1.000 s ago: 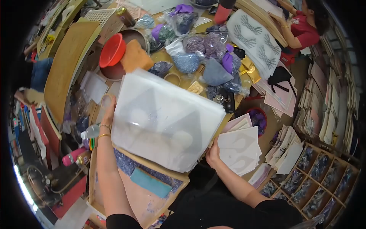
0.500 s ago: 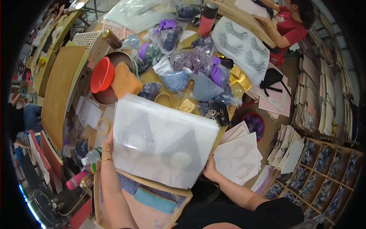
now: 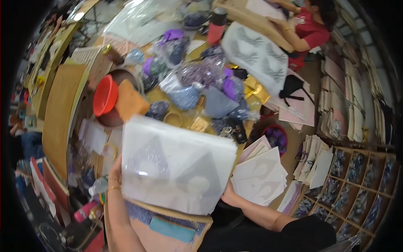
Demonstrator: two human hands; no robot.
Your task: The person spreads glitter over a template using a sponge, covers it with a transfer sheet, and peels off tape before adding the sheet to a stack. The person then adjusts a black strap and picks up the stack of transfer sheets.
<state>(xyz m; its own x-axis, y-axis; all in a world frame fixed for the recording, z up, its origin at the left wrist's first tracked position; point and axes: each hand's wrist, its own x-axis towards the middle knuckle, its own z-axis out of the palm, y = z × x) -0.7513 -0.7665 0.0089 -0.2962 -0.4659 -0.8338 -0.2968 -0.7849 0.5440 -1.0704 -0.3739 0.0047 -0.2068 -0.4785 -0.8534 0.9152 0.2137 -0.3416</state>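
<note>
A stack of large translucent sheets [image 3: 176, 168] with grey printed shapes lies between my hands, above a wooden tray [image 3: 208, 229]. My left hand [image 3: 116, 173] grips the stack's left edge, its fingers partly hidden by the sheets. At the lower right edge, my right hand [image 3: 228, 194] holds the stack, fingertips hidden beneath it. The tray contains dark glitter and a teal block [image 3: 172, 229]. Just right of my right hand are white cards [image 3: 258, 176] with grey shapes.
Bagged glitter [image 3: 203, 73], a red bowl [image 3: 105, 95] and an orange cloth [image 3: 131, 101] lie beyond the stack. A compartment box [image 3: 357, 185] stands at the lower right. A co-worker in a red shirt [image 3: 312, 31] is at the upper right.
The camera view has shifted, and the surroundings appear farther left and lower. Both hands still hold the stack, which appears lower in view and closer to my body.
</note>
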